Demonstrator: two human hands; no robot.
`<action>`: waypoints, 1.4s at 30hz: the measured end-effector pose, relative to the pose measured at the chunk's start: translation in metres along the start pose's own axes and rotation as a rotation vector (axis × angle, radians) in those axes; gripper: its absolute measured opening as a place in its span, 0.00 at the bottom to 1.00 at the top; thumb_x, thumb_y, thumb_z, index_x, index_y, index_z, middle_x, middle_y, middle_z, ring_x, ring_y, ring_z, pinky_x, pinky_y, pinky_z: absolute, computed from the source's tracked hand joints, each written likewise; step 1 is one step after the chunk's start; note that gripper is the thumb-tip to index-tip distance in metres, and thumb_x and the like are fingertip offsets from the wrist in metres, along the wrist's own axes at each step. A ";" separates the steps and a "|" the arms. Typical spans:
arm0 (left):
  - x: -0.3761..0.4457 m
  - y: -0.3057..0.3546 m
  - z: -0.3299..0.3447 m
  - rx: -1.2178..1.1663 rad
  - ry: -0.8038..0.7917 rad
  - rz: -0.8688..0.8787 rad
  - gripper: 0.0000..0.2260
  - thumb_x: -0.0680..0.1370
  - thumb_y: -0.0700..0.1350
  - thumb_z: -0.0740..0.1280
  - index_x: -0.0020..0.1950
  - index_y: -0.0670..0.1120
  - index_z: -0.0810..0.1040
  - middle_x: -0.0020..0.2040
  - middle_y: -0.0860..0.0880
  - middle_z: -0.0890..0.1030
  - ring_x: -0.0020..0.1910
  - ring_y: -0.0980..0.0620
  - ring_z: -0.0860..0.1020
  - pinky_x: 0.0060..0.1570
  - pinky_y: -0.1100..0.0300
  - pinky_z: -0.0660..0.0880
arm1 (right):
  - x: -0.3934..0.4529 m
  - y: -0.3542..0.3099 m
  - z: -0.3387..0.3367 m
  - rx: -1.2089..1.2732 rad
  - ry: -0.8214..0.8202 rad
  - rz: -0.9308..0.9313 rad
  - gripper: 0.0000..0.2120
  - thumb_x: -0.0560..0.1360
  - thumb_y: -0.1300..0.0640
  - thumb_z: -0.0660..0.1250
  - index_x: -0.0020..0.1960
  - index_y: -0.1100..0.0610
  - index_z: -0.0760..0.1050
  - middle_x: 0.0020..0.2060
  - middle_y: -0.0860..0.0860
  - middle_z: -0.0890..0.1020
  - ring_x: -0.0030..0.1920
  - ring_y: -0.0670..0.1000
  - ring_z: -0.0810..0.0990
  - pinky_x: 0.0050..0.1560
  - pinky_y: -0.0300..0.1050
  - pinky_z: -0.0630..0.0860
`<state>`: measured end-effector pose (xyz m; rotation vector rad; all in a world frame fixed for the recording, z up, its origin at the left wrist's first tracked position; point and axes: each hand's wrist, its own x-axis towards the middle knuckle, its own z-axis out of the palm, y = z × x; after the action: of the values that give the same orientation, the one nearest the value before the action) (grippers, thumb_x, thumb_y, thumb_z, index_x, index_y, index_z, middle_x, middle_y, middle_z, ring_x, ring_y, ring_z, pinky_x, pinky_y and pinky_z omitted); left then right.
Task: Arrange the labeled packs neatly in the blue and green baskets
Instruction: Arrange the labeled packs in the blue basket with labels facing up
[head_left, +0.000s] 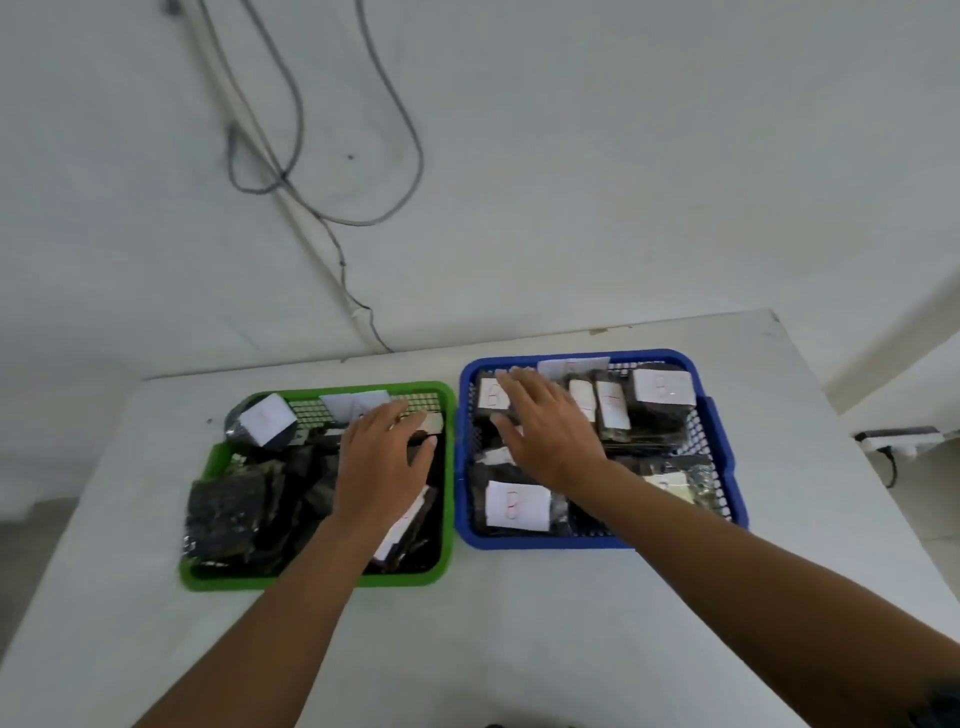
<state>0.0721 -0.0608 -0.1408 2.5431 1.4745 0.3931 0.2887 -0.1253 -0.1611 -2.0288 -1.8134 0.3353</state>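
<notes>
White table (519, 623): your blue perforated plastic basket (727, 467) sits just right of the green plastic basket (311, 579), both full of dark white-labelled packs (517, 506). Left hand (382, 462) lies over the green one, fingers loosely spread; right hand (550, 431) lies flat, spread over packs in the blue.

Under my left hand (382, 462), the green basket (317, 579) looks like glossy moulded plastic with perforated walls. Under my right hand (550, 431), the blue basket (545, 540) matches. I see shiny dark film packs (223, 512) with matt white paper labels (517, 506). The table (519, 649) is smooth, matt white.
</notes>
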 end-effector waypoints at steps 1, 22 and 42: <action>-0.008 -0.012 -0.004 0.016 0.011 0.006 0.16 0.78 0.48 0.70 0.63 0.44 0.81 0.64 0.44 0.79 0.65 0.43 0.75 0.68 0.43 0.68 | 0.000 -0.013 0.007 -0.001 -0.019 -0.037 0.27 0.83 0.45 0.55 0.79 0.53 0.57 0.77 0.54 0.64 0.77 0.55 0.60 0.76 0.56 0.59; -0.083 -0.186 -0.031 0.070 -0.065 -0.059 0.19 0.79 0.46 0.68 0.70 0.46 0.77 0.73 0.46 0.72 0.75 0.45 0.66 0.71 0.44 0.65 | 0.028 -0.170 0.114 0.112 -0.366 0.075 0.31 0.82 0.47 0.60 0.80 0.54 0.55 0.78 0.53 0.63 0.76 0.56 0.63 0.72 0.54 0.66; -0.047 -0.158 -0.027 -0.431 0.137 0.121 0.13 0.78 0.44 0.71 0.61 0.47 0.82 0.56 0.53 0.84 0.53 0.64 0.78 0.56 0.67 0.77 | 0.054 -0.162 0.075 1.232 -0.382 0.815 0.11 0.76 0.55 0.72 0.52 0.62 0.81 0.42 0.55 0.82 0.34 0.48 0.81 0.33 0.41 0.79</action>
<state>-0.0889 -0.0231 -0.1665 2.2958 1.1253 0.8205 0.1192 -0.0491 -0.1517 -1.6051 -0.4281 1.6430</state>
